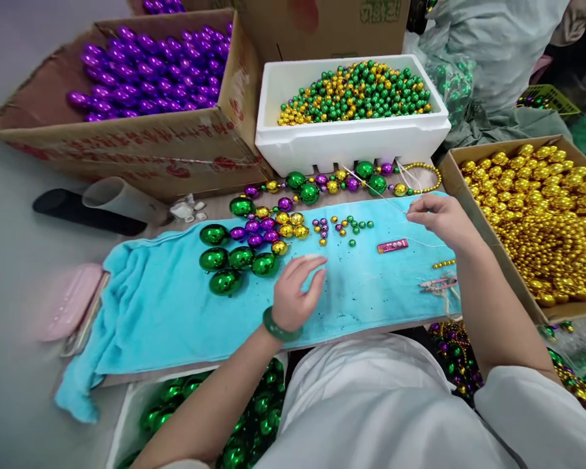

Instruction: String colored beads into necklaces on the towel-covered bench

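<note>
My left hand (295, 296), with a green bangle (282, 327) at the wrist, hovers above the blue towel (166, 306). Its thumb stands apart from the fingers, with nothing between them. Just beyond it are small loose beads (354, 227), and to its left lie big green balls (225, 282) with purple beads (254, 232) and gold beads (293, 228). On the right, my right hand (438, 218) pinches a thin white string (383, 195). That string runs up left toward a strand of mixed beads (333, 186) behind the towel. A small red packet (392, 245) lies below this hand.
Pink-handled pliers (439, 284) rest at the towel's right end. Behind stand a carton (166, 146) of purple beads and a white foam box (351, 140) of green and gold beads. A carton (493, 260) of gold beads is at right, a pink case (73, 303) at left.
</note>
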Motion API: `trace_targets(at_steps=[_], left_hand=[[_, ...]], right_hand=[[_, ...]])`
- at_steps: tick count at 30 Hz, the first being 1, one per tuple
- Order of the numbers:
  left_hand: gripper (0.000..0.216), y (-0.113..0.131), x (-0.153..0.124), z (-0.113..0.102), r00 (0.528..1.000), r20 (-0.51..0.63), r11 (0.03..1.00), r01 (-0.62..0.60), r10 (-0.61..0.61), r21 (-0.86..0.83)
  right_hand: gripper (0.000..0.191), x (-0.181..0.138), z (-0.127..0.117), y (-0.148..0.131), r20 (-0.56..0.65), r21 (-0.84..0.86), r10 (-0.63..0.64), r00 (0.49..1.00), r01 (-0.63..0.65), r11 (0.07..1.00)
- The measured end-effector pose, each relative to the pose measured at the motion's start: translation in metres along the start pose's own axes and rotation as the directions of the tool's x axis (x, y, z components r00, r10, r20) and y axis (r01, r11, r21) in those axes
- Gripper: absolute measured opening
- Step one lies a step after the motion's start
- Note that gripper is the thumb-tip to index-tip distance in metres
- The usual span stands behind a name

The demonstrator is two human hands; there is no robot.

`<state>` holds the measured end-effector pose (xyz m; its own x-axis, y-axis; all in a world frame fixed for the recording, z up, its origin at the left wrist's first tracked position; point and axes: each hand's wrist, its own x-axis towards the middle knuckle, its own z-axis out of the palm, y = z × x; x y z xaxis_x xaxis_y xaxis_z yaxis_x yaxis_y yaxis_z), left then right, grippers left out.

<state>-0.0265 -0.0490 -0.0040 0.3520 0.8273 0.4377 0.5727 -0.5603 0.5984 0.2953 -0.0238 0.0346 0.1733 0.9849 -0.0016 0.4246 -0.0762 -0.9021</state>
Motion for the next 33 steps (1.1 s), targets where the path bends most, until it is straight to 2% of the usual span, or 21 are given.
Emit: trace_targets(at_steps=[2, 4, 7, 8, 10, 13, 17, 19, 21, 23, 25, 27, 29, 31, 33], left_hand=[[0.028, 0.020, 0.025, 0.020, 0.999, 0.023, 0.975, 0.051, -0.047, -0.215], [0.042, 0.037, 0.044, 0.039, 0.995, 0.064, 0.873, 0.102, -0.082, -0.477], [0.055, 0.058, 0.063, 0.059, 0.975, 0.200, 0.636, 0.217, -0.100, -0.741], [0.051, 0.063, 0.067, 0.063, 0.966, 0.232, 0.576, 0.256, -0.116, -0.777], [0.038, 0.070, 0.072, 0.067, 0.954, 0.243, 0.524, 0.300, -0.176, -0.797], [0.026, 0.074, 0.074, 0.066, 0.948, 0.194, 0.539, 0.305, -0.253, -0.785], [0.024, 0.073, 0.074, 0.052, 0.940, 0.195, 0.534, 0.322, -0.281, -0.782], [0.023, 0.072, 0.075, 0.042, 0.946, 0.161, 0.586, 0.302, -0.280, -0.752], [0.020, 0.072, 0.077, 0.031, 0.962, 0.104, 0.680, 0.253, -0.253, -0.688], [0.017, 0.072, 0.079, 0.021, 0.974, 0.067, 0.761, 0.212, -0.217, -0.613], [0.017, 0.072, 0.082, 0.015, 0.975, 0.063, 0.794, 0.210, -0.212, -0.571], [0.019, 0.072, 0.084, 0.013, 0.968, 0.092, 0.779, 0.243, -0.234, -0.579], [0.022, 0.072, 0.086, 0.012, 0.958, 0.128, 0.734, 0.281, -0.258, -0.619], [0.024, 0.073, 0.089, 0.010, 0.952, 0.142, 0.682, 0.293, -0.270, -0.670], [0.025, 0.075, 0.092, 0.008, 0.952, 0.119, 0.643, 0.279, -0.281, -0.714]], right_hand=[[0.014, -0.018, 0.005, -0.015, 0.068, 0.207, 0.007, 0.998, -0.021, 0.978], [0.016, -0.033, 0.013, -0.024, 0.100, 0.313, 0.009, 0.995, -0.040, 0.949], [0.016, -0.047, 0.027, -0.029, 0.081, 0.328, -0.019, 0.997, -0.008, 0.945], [0.015, -0.050, 0.031, -0.029, 0.064, 0.308, -0.041, 0.997, 0.020, 0.951], [0.015, -0.054, 0.037, -0.028, 0.027, 0.260, -0.091, 0.996, 0.081, 0.962], [0.010, -0.056, 0.042, -0.023, -0.030, 0.245, -0.128, 0.991, 0.131, 0.961], [0.031, -0.057, 0.041, -0.012, -0.138, 0.313, -0.066, 0.988, 0.107, 0.944], [0.026, -0.057, 0.040, -0.008, -0.215, 0.343, -0.036, 0.976, 0.110, 0.933], [0.017, -0.058, 0.040, -0.006, -0.319, 0.328, -0.049, 0.947, 0.159, 0.931], [0.011, -0.059, 0.042, -0.009, -0.408, 0.271, -0.115, 0.906, 0.240, 0.932], [0.008, -0.058, 0.044, -0.014, -0.437, 0.241, -0.188, 0.880, 0.315, 0.918], [0.009, -0.056, 0.046, -0.020, -0.402, 0.293, -0.210, 0.891, 0.343, 0.892], [0.013, -0.052, 0.048, -0.025, -0.332, 0.393, -0.186, 0.925, 0.315, 0.864], [0.023, -0.049, 0.050, -0.029, -0.197, 0.506, -0.167, 0.966, 0.246, 0.826], [0.036, -0.048, 0.054, -0.031, 0.012, 0.598, -0.180, 0.984, 0.137, 0.789]])
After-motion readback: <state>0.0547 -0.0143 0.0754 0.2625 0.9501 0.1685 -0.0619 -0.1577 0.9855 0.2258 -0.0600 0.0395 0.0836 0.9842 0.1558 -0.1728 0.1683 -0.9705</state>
